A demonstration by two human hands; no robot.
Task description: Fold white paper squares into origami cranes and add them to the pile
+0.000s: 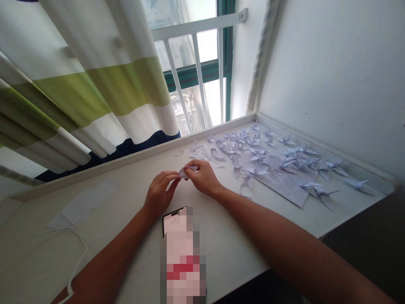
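My left hand [160,193] and my right hand [202,177] meet above the white tabletop [234,236], pinching a small piece of folded pale paper [186,171] between their fingertips. Just past my right hand lie several pale lilac origami paper cranes [257,171], spread towards the right end of the table. Some rest on a printed paper sheet [280,179]. Paper scraps [196,151] lie just beyond my hands. A smartphone [182,253] lies below my left wrist, its screen pixelated.
A white cable [79,253] runs along the table's left side, near a strip of white tape or paper [82,204]. A low ledge [126,158] edges the table's far side. Striped curtains [91,88] and a barred window [196,63] stand beyond it, with a white wall [329,71] at right.
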